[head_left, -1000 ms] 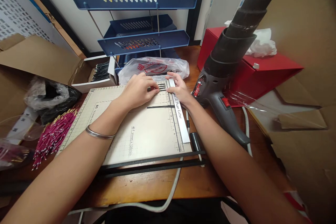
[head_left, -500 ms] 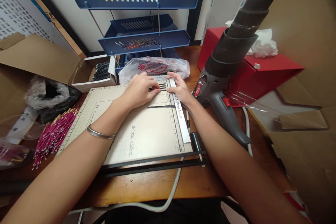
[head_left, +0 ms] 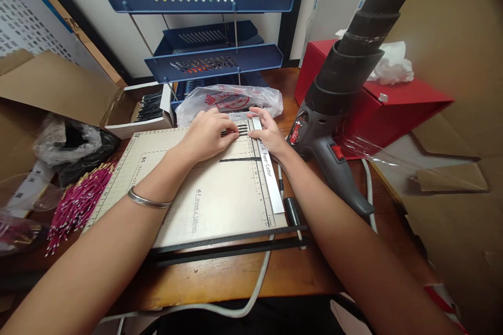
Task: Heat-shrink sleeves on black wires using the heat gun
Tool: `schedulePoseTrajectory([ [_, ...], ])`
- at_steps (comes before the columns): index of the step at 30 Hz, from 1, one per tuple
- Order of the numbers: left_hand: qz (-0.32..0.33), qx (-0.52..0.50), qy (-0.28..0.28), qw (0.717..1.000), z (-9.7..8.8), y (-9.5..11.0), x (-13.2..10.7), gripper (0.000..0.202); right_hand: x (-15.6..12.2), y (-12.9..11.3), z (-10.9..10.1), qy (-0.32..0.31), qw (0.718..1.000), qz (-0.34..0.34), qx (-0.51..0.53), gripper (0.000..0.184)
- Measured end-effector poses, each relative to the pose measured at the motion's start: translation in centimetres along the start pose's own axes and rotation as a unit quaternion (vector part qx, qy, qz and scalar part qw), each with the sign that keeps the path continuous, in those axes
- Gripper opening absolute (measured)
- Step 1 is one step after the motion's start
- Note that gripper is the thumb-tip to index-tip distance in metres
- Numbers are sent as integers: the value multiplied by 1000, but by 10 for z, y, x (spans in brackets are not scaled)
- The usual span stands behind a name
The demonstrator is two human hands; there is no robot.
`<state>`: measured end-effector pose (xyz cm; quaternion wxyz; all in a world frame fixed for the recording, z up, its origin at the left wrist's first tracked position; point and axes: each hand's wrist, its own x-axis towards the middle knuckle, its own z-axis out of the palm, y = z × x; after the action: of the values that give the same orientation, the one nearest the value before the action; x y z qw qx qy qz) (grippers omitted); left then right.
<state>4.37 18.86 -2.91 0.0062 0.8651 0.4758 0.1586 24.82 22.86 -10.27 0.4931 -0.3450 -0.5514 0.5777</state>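
Note:
A paper cutter (head_left: pixel 223 193) with a cream, ruled board lies in front of me, a white strip (head_left: pixel 272 183) lettered "Paper Cutter" along its right side. At its far end, several thin black strips (head_left: pixel 242 130) lie side by side; whether they are tubes or cords I cannot tell. My left hand (head_left: pixel 212 133) is closed over their left ends, thumb and fingertips pinched together. My right hand (head_left: pixel 271 133) rests over the white strip, thumb and fingers apart, the thumb by the strips' right ends. Nearer me, a longer black strip (head_left: pixel 239 159) lies across the board.
A heat gun (head_left: pixel 330 110) stands on the right before a red box (head_left: pixel 412 99). Behind the cutter are a plastic bag (head_left: pixel 231 99) and blue tray shelves (head_left: pixel 220 60). Magenta pieces (head_left: pixel 80 204) and a carton of black pieces (head_left: pixel 151 107) are on the left. A grey cable (head_left: pixel 255 290) crosses the front.
The whole view has shifted slightly left. Both hands keep their places on the cutter, and the black strips show no clear movement.

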Motion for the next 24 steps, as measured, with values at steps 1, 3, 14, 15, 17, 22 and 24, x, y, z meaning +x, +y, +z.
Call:
schedulePoseTrajectory([
  [1, -2, 3, -2, 1000, 0, 1, 0, 27, 0, 0, 0, 1, 1000, -1, 2, 74],
  [3, -5, 7, -5, 1000, -1, 2, 0, 27, 0, 0, 1, 4, 1000, -3, 8, 74],
  [14, -9, -3, -10, 1000, -4, 3, 0, 24, 2, 2, 2, 11, 1000, 0, 15, 70],
  [15, -13, -3, -14, 1000, -4, 4, -1, 24, 2, 2, 2, 13, 1000, 3, 17, 70],
  [17, -27, -3, -18, 999, -6, 6, -1, 24, 4, 2, 2, 16, 1000, 8, 20, 69],
  [22, -63, -1, 16, 998, -7, 7, 0, 25, 9, 7, 2, 32, 999, 4, 22, 64],
  [24, -73, -5, 18, 997, -6, 6, 2, 25, 11, 9, 2, 33, 999, 0, 18, 62],
])
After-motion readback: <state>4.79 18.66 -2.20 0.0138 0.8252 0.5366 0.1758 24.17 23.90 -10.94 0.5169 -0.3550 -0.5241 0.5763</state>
